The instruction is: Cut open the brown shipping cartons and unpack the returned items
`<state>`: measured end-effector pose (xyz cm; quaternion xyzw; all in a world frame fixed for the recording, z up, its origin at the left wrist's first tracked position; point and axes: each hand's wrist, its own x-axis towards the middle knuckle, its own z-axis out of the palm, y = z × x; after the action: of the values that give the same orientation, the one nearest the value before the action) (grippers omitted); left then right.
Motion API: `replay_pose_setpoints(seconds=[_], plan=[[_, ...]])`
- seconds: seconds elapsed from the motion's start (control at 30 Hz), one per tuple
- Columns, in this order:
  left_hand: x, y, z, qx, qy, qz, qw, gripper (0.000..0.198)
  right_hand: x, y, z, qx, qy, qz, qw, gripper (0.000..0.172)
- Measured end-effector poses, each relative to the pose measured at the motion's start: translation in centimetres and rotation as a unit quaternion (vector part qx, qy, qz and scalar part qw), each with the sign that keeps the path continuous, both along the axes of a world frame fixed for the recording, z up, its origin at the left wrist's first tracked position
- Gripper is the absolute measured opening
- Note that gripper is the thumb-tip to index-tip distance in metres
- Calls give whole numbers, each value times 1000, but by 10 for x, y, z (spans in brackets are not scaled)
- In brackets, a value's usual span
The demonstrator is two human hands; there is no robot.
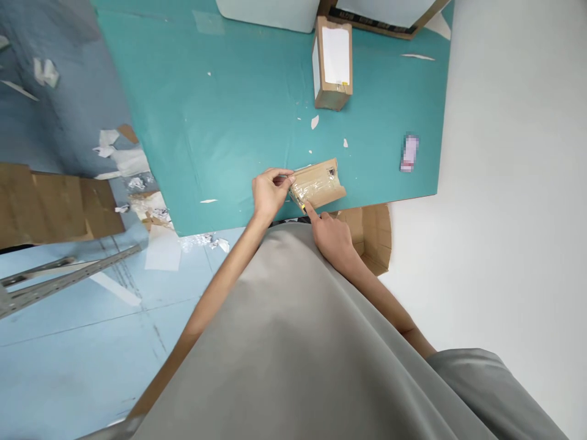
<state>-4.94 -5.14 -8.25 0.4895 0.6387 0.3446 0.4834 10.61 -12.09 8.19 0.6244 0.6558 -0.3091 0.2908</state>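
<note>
Left hand point(269, 194): pinching taped cardboard point(321, 185) by its left end
Right hand point(332, 235): got a yellow-tipped tool point(303, 208) gripped at that same end

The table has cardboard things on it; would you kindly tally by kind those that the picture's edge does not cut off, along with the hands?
Labelled box: 1
Taped package: 1
Hands, left hand and right hand: 2
Total: 4
</note>
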Motion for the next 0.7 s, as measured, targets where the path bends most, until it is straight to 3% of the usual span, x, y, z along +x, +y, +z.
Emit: replay_pose_setpoints(seconds=[0.23,0.37,0.43,0.53,0.63,0.7], plan=[[1,3,-4,1,13,14,1000,27,20,-6,6,-1,29,-10,1000,67],[-5,-3,-4,4,-9,0,1000,42,52,-3,6,64,103,-70,990,61],[-8,-13,-2,9,-16,-9,1000,50,71,5,-4,145,126,-128,973,62],[-9,-28,1,26,4,-42,999,67,92,22,-36,250,131,-196,939,65],[-7,-34,1,45,50,-103,992,82,100,35,-70,256,145,-203,934,68],[-7,-32,-1,49,77,-129,987,82,98,38,-85,243,164,-191,937,68]])
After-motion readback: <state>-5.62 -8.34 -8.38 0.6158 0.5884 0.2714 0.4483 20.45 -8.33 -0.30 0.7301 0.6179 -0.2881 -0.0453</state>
